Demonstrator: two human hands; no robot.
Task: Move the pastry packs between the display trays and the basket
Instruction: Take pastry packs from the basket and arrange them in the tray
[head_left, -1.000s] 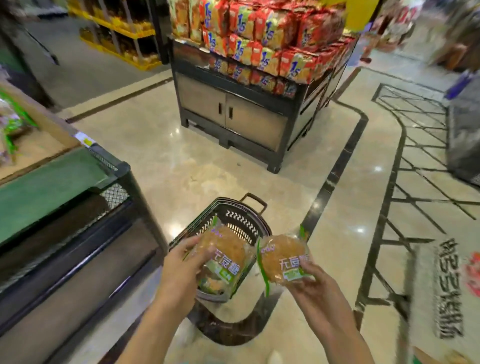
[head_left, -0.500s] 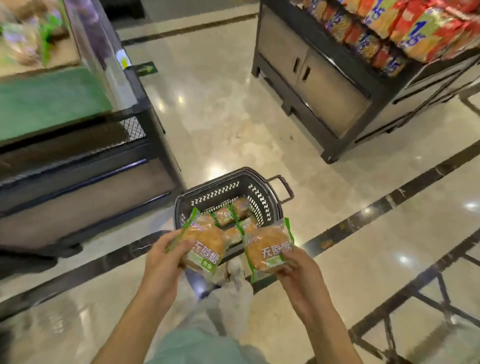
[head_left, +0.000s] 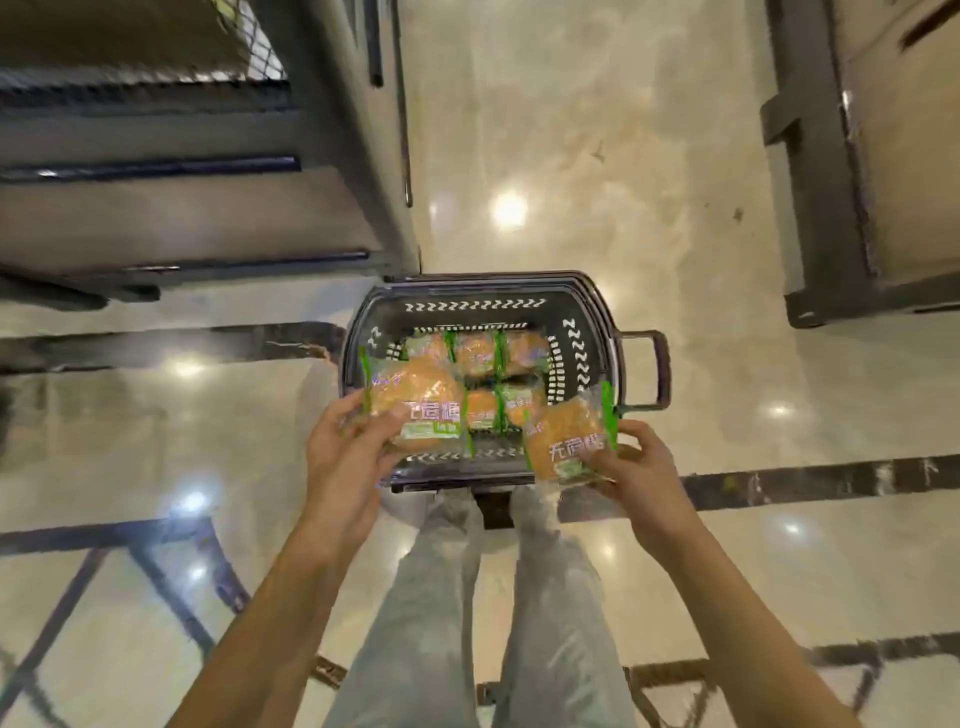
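A dark plastic basket (head_left: 480, 305) stands on the floor right in front of my feet, with several green-edged pastry packs (head_left: 475, 356) lying inside. My left hand (head_left: 345, 457) grips one pastry pack (head_left: 415, 402) over the basket's near left corner. My right hand (head_left: 641, 475) pinches a second pastry pack (head_left: 566, 441) above the basket's near right rim. Both packs are clear wrappers with a round golden pastry and green seams.
The dark base of a display stand (head_left: 208, 208) fills the upper left, close to the basket's far left corner. Another display unit's base (head_left: 831, 182) stands at the upper right. Glossy tiled floor (head_left: 571, 156) lies between them. My legs (head_left: 493, 597) are below the basket.
My view has tilted down from the aisle to straight over the basket. Both hands have carried their packs forward, and they are now above the basket's near rim.
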